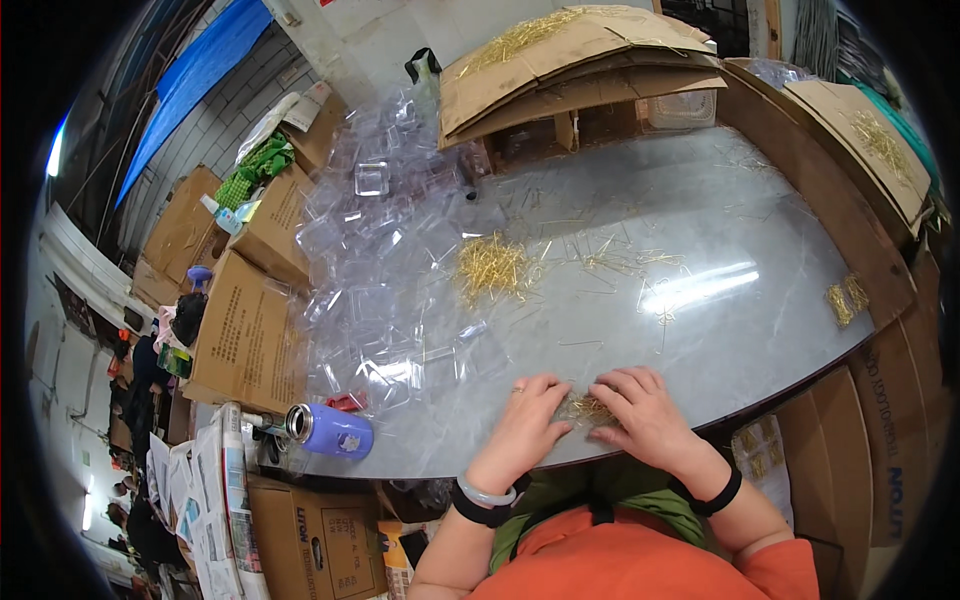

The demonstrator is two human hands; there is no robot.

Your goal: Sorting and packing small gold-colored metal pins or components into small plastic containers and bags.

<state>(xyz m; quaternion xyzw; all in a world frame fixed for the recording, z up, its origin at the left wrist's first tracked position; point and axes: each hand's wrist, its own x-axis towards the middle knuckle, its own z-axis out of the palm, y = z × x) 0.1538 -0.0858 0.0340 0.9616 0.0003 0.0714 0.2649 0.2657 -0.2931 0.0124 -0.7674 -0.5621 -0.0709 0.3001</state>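
Near the table's front edge, a small bundle of thin gold wire pieces (590,408) lies between my two hands. My left hand (528,425) is at its left side, fingers curled and thumb toward it. My right hand (643,412) curves over its right side with bent fingers touching the wires. Part of the bundle is hidden under the fingers. Farther off, a heap of loose gold wire pieces (495,268) lies on the grey tabletop (600,345), with scattered single wires to its right.
Many clear plastic boxes (372,180) cover the table's left side. A purple bottle (338,431) stands near the front left corner. Two wire-filled clear packs (848,300) sit at the right edge. A cardboard-topped shelf (580,75) spans the back; cardboard boxes (245,330) line the left.
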